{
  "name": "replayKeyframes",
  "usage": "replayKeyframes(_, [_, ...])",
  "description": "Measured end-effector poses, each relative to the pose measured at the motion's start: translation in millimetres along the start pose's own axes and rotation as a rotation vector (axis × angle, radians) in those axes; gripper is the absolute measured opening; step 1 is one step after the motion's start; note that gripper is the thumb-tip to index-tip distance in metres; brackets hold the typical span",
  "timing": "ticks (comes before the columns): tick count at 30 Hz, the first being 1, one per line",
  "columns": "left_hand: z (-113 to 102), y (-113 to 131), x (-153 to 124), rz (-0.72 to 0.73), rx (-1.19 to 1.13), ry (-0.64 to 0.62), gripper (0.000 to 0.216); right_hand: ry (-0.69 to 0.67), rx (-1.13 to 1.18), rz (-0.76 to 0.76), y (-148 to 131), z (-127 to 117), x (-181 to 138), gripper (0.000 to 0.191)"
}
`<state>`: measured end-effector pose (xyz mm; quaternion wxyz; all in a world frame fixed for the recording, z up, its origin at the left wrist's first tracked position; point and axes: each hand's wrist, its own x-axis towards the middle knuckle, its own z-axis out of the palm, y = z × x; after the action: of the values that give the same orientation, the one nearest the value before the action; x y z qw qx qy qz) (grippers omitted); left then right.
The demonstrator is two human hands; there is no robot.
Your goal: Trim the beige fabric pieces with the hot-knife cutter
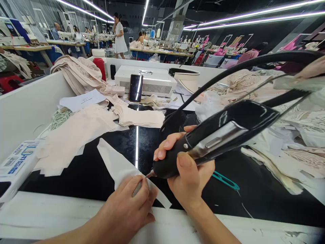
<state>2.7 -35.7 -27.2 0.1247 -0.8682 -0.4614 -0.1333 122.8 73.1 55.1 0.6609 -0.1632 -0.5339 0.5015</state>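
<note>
My right hand (188, 169) is wrapped round a black corded handheld tool (218, 132) with a silver lever along its side. The tool slants down to the left, and its pointed metal tip (150, 175) meets the edge of a pale fabric piece (119, 166). Pinched on that fabric close to the tip, my left hand (132, 200) has its fingers closed; a small grey, shiny object (137, 188) shows between them, its kind unclear. The fabric lies on a glossy black work surface (88, 181). A teal thread-snipper-like tool (225, 180) lies right of my right wrist.
Stacked beige pieces (142, 117) and a larger fabric pile (73, 135) lie left and ahead. A phone (135, 88) leans on a white vented box (149, 79). Lace-patterned pieces (304, 125) crowd the right. Someone's hand (313, 69) shows at the right edge, near the tool's thick cable (228, 71).
</note>
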Motion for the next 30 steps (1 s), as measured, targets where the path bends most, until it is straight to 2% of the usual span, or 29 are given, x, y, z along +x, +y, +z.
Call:
replayKeyframes(2, [-4.1, -1.6, 1.8, 0.009, -0.028, 0.016, 0.054, -0.003, 0.015, -0.002, 0.7, 0.7, 0.1, 0.035])
replayKeyframes(5, [-19.9, -9.9, 6.9, 0.035, -0.156, 0.079, 0.041, -0.013, 0.042, 0.001, 2.1, 1.0, 1.6, 0.031])
replayKeyframes(8, [-39.5, -27.9, 8.8, -0.018, -0.267, 0.066, 0.029, -0.030, 0.057, 0.006, 3.0, 0.3, 4.9, 0.028])
replayKeyframes(9, [-43.9, -35.6, 7.6, -0.005, -0.280, 0.067, 0.030, -0.032, 0.061, 0.007, 2.6, 0.0, 6.4, 0.028])
replayKeyframes(11, [-47.1, -51.2, 2.4, -0.002, -0.340, -0.012, 0.041, -0.026, 0.068, 0.005, -0.5, -1.0, 9.8, 0.028])
replayKeyframes(15, [-38.8, -69.9, -9.0, 0.032, -0.292, -0.171, 0.062, 0.008, 0.077, 0.003, -15.0, -5.6, 13.8, 0.032])
replayKeyframes(18, [-34.5, -65.5, -6.2, -0.033, -0.150, -0.217, 0.057, 0.042, 0.082, 0.027, -28.3, -12.0, 11.0, 0.039])
replayKeyframes(21, [-36.9, -53.2, 5.4, -0.075, -0.048, -0.240, 0.030, 0.041, 0.066, 0.038, -37.5, -19.0, 4.3, 0.040])
replayKeyframes(23, [-39.5, -46.6, 12.1, -0.088, -0.006, -0.244, 0.020, 0.035, 0.054, 0.026, -40.1, -22.8, -0.2, 0.039])
replayKeyframes(30, [-39.8, -44.0, 10.1, -0.104, -0.012, -0.229, 0.018, 0.067, 0.038, -0.008, -33.6, -27.9, -7.3, 0.038])
